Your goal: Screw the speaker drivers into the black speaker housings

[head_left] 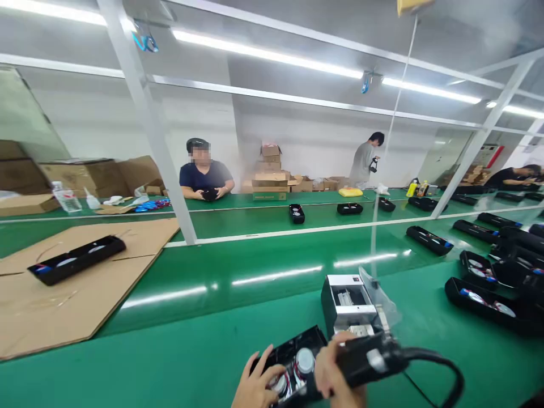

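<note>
A black speaker housing [312,339] lies on the green bench at the bottom of the head view, with round silver speaker drivers [305,361] and thin wires inside. My left hand [257,382] holds its left side, fingers bent over the rim and reaching to the nearer driver. My right hand [335,368] is wrapped around a black electric screwdriver [369,360], tilted across the housing's right end. A thick black cable runs off its back end. Its tip is not clear to see. Just behind stands a small white-and-black screw feeder box [348,297] with a clear flap.
Several black housings [488,306] crowd the right side. Another housing [76,259] lies on a cardboard sheet [140,249] at the left. White frame posts [148,124] rise from the bench. Across it, a person [206,173] holds a dark part; another person [363,161] stands further right.
</note>
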A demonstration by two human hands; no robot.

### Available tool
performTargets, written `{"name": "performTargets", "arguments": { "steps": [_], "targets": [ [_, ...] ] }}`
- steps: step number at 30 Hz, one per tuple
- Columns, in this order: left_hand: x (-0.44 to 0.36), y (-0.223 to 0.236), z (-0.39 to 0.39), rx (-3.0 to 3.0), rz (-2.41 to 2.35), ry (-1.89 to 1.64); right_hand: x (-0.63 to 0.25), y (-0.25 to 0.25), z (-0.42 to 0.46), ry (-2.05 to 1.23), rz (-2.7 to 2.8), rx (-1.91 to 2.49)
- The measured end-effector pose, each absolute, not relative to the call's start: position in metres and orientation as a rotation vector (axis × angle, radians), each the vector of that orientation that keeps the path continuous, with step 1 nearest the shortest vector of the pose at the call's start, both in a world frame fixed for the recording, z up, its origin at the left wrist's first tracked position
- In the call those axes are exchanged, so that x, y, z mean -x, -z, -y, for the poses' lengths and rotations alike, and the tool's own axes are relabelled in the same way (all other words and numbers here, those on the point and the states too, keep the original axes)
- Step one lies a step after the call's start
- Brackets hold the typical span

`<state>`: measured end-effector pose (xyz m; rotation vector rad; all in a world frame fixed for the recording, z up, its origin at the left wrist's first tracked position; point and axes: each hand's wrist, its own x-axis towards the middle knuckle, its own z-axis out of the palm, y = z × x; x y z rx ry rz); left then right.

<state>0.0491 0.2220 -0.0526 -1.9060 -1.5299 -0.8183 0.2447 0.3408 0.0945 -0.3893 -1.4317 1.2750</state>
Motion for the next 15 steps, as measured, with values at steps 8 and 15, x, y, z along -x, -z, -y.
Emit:
{"name": "performTargets", "arguments": {
  "steps": [8,15],
  "targets": [
    [-0.032,-0.034,-0.226,2.151,2.562,0.922,-0.353,-0.051,-0.415,-1.028,1.293,1.071],
    [-0.033,-0.064,-0.235,2.152,2.886,0.936,-0.364,-0.003,-0.380,-0.348,1.613,0.842]
  ]
}}
